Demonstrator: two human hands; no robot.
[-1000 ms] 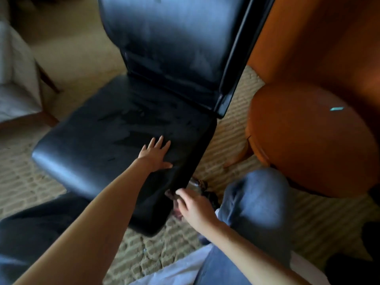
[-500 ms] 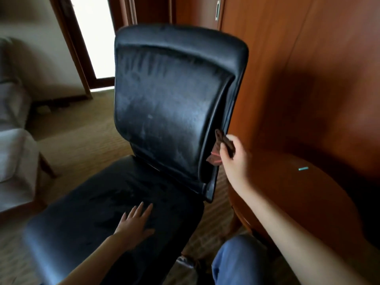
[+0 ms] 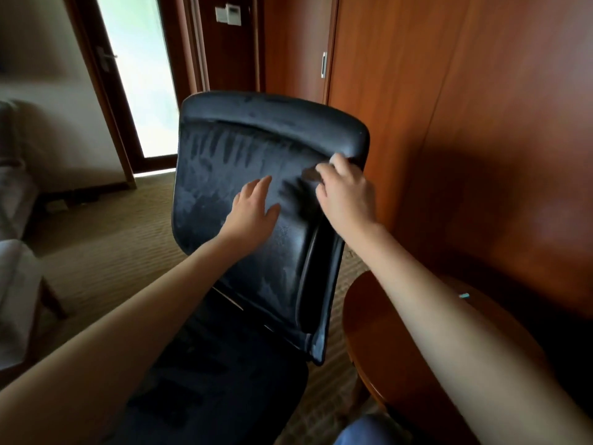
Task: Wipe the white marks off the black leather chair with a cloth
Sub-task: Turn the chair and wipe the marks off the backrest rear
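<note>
Right hand (image 3: 346, 195) curls its fingers round a dark cloth (image 3: 309, 174) (blurred, mostly hidden) at the upper right of the white-streaked backrest of the black leather chair (image 3: 224, 162). Left hand (image 3: 253, 210) lies flat on the backrest's middle, fingers straight and spread. A round brown wooden table (image 3: 369, 332) stands just right of the chair.

Smooth black leather chair (image 3: 256, 175), whitish smudges; glossy wooden round table (image 3: 378, 316).

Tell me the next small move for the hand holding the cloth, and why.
Probably drag the right hand, which grips the dark cloth, leftward along the black leather chair's backrest: whitish streaks cover it there, and the left hand lies flat, bracing it.
</note>
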